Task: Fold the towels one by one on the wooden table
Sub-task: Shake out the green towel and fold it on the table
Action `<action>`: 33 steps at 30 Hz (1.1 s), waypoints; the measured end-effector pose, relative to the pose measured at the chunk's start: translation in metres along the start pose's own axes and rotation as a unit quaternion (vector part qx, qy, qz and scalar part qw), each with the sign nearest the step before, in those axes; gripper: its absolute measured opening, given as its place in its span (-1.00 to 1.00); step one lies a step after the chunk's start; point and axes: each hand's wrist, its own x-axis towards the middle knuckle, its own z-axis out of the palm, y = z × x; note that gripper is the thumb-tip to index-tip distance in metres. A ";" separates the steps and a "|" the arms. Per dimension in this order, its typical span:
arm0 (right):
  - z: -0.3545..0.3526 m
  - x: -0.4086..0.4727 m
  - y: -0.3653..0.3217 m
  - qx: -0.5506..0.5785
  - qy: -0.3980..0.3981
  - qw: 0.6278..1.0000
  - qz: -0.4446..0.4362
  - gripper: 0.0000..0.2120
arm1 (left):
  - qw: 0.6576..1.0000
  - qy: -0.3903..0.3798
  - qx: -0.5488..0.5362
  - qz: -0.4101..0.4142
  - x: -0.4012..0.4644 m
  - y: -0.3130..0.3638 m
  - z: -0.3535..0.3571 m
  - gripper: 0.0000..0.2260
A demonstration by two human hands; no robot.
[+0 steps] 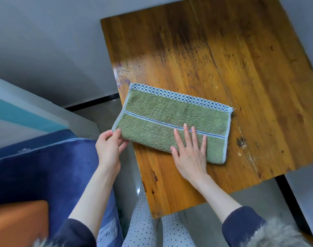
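A green towel (162,116) with a blue-and-white checked border and a thin blue stripe lies folded into a long rectangle on the wooden table (223,59). Its left end hangs slightly over the table's left edge. My left hand (110,145) pinches the towel's near-left corner between thumb and fingers. My right hand (189,152) lies flat on the towel's near half, palm down with fingers spread.
A blue cushioned seat (41,172) sits to the left of the table, with an orange object (18,223) at the bottom left. Grey wall and tiled floor lie beyond the table's left edge. My knees in dotted trousers (152,227) are under the table's near corner.
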 end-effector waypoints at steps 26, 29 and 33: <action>-0.060 -0.015 0.114 0.736 -0.052 0.630 0.240 -0.77 | 0.625 -0.331 0.507 0.494 -0.101 -0.074 0.134 -0.86; -0.065 0.001 0.112 0.685 -0.008 0.682 0.255 -0.73 | 0.578 -0.272 0.545 0.543 -0.097 -0.080 0.130 -0.82; -0.070 0.025 0.108 0.512 0.084 0.829 0.209 -0.71 | 0.559 -0.188 0.600 0.541 -0.094 -0.081 0.126 -0.61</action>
